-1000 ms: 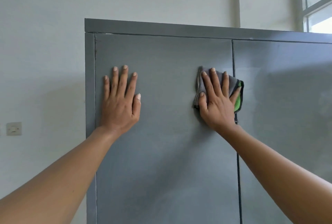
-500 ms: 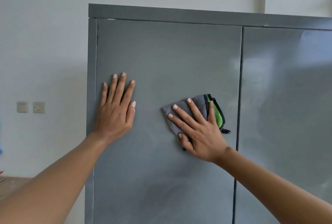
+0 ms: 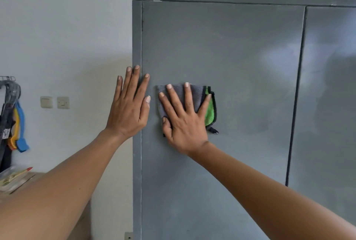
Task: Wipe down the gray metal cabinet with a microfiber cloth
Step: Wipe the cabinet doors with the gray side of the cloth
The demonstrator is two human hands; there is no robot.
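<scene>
The gray metal cabinet (image 3: 240,51) fills the right of the view, with two closed doors. My right hand (image 3: 185,122) presses a folded microfiber cloth (image 3: 209,110), gray with a green inner side and black trim, flat against the left door with straight, spread fingers. My left hand (image 3: 130,107) lies flat and open on the cabinet's left front edge, just left of the cloth. The two hands are almost touching.
A white wall is left of the cabinet, with two wall switches (image 3: 54,102). Colored brushes (image 3: 19,130) hang at the far left above a wooden surface (image 3: 17,184) with some packets. A wall socket (image 3: 128,235) sits low beside the cabinet.
My right hand slid the cloth down and left across the left door, from near the door seam to beside my left hand. The view has swung left, showing more wall.
</scene>
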